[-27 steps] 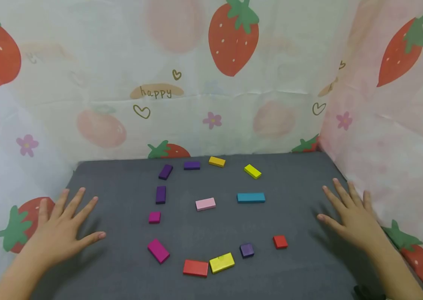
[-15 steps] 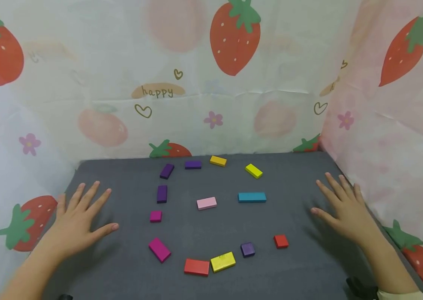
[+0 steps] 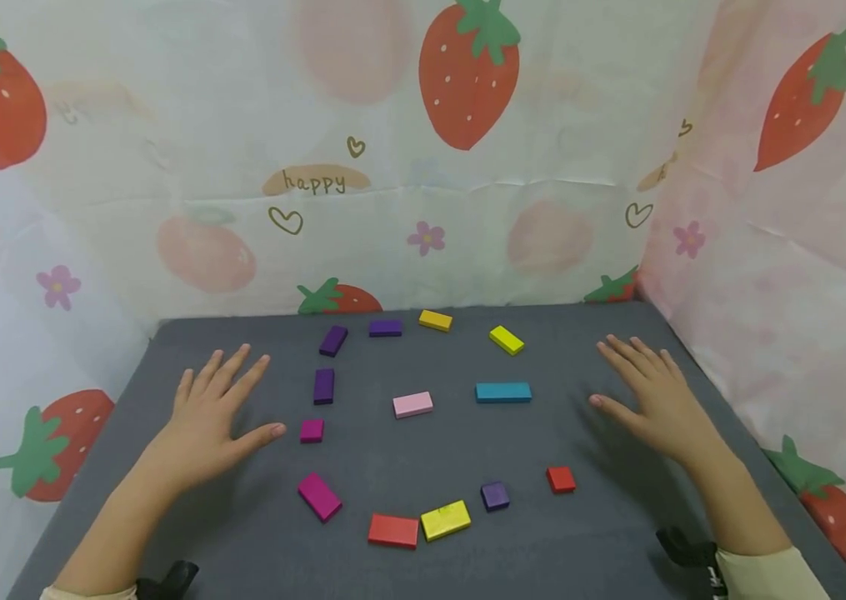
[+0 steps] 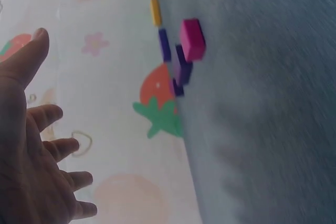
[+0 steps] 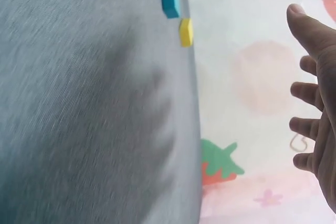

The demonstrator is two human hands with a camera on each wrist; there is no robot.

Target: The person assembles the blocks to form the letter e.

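Note:
My left hand (image 3: 205, 425) hovers over the left part of the grey table, fingers spread and holding nothing. Nearest to its thumb is a small magenta block (image 3: 312, 431); a larger magenta block (image 3: 320, 497) lies closer to me. On the right side my right hand (image 3: 658, 408) is also raised with straight fingers and nothing in it. The blue block (image 3: 503, 392) and the small red block (image 3: 561, 479) are the closest to it. Both wrist views show the hands apart from every block, the left hand (image 4: 42, 150) and the right hand (image 5: 320, 98) alike.
Several more blocks form a loose ring on the grey table (image 3: 407, 467): purple (image 3: 323, 387), orange-yellow (image 3: 435, 321), yellow (image 3: 446, 521) and red (image 3: 392, 531). A pink block (image 3: 412, 405) lies inside it. A strawberry-print curtain (image 3: 468, 225) rises at the back and sides.
Both hands have moved inward over the table, the left one to the right and the right one to the left. The blocks lie as before.

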